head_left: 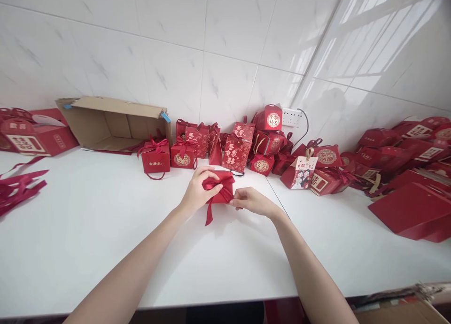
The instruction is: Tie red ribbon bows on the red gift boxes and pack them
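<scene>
In the middle of the white table sits a small red gift box (225, 177) with a red satin ribbon (209, 214) across its top. My left hand (200, 188) is at the box's left side, its thumb and fingers closed on the ribbon over the top. One loose ribbon tail hangs down the front towards me. At the right front corner, my right hand (252, 201) pinches what looks like another stretch of the ribbon, mostly hidden by the fingers. Just behind stand red boxes tied with bows, one of them a square box (155, 159) to the left.
An open cardboard box (116, 127) lies on its side against the tiled wall. Loose red ribbons (21, 188) lie at far left. Several red gift boxes (268, 143) are stacked by a power strip (291, 118). Flat red card pieces (412, 206) and more boxes lie at right.
</scene>
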A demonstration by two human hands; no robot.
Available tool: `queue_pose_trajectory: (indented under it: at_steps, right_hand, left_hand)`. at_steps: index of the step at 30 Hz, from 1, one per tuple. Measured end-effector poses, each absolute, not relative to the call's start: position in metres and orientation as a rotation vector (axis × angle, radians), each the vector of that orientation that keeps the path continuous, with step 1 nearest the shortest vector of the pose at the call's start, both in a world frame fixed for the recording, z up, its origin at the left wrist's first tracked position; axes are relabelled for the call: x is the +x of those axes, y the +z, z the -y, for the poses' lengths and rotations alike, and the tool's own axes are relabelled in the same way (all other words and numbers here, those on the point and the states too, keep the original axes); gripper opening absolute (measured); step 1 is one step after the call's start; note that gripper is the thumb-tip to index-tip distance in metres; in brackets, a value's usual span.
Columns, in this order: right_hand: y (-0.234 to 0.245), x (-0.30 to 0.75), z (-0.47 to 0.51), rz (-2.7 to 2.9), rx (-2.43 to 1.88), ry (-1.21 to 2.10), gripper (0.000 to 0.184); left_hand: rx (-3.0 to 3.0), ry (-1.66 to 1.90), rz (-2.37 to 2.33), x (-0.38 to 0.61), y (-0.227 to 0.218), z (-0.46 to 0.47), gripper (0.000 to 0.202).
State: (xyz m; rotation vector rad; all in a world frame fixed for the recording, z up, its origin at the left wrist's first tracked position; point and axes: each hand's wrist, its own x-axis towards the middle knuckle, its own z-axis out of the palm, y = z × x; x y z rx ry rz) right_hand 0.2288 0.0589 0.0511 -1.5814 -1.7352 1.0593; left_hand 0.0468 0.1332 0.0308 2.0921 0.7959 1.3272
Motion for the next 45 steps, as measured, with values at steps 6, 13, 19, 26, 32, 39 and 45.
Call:
queue_pose_trajectory:
  at_steps: [6,13,19,26,32,39,45]
  right_hand:
    - [0.053,0.241,-0.057,1.830,-1.643,1.113,0.023]
    - [0.046,0.230,-0.066,1.524,-1.462,0.585,0.041]
    - [0.036,0.210,-0.070,1.416,-1.369,0.504,0.038]
    - [0.046,0.228,-0.063,1.645,-1.627,0.821,0.033]
    - [0.052,0.237,-0.060,1.698,-1.606,0.968,0.029]
    - [0.064,0.232,-0.051,1.740,-1.727,0.826,0.037]
    - [0.044,0.177,-0.040,1.856,-1.602,1.158,0.039]
  left_hand:
    - [2.078,1.311,-0.805,0.046,0.031,-0.134,0.010]
    - [2.067,1.296,-0.811,0.046,0.030,-0.134,0.012]
    - [2.110,1.311,-0.783,0.046,0.032,-0.133,0.010]
    - [2.102,1.312,-0.806,0.046,0.030,-0.134,0.010]
    - [2.096,1.308,-0.798,0.046,0.030,-0.134,0.010]
    - [2.100,1.319,-0.791,0.046,0.029,-0.135,0.011]
    - [2.129,1.329,-0.809,0.047,0.029,-0.134,0.010]
